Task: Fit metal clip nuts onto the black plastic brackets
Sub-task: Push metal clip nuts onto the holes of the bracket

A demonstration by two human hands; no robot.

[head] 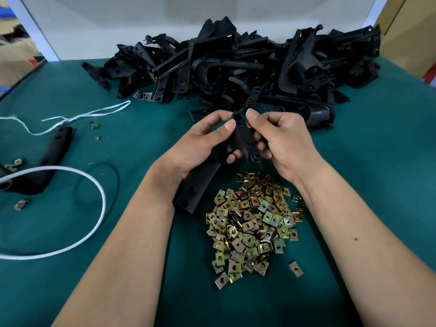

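- Your left hand (203, 140) has its fingers curled round a black bracket (200, 182), thumb pressed near its upper end; your right hand (280, 140) pinches the same upper end from the other side, thumb on top and fingers curled beneath.
- The bracket hangs just beyond the pile of clip nuts (253, 223), above its far edge and clear of it. Its long axis runs from low on the pile's left side, under your left wrist, up and away to the holed tab between your two thumbs.
- Whether a nut is already between your right fingers cannot be told; they hide anything that small.
- The relation that matters: the open tab end points away from you and up, while the nuts lie straight below your right hand, on the near side of the bracket. Your right hand is the nearer one to the pile, so it looks the natural hand to fetch a nut while the left keeps the bracket steady.
- A nut would most likely have to slide on along the bracket's long axis, from the tab end inward, with its hole lined up over the tab's hole.
- Beyond the pile of nuts, past your hands, lies the heap of brackets (247, 64). Far left of the pile lies another bracket (47, 161), beside a white cord (99, 190).
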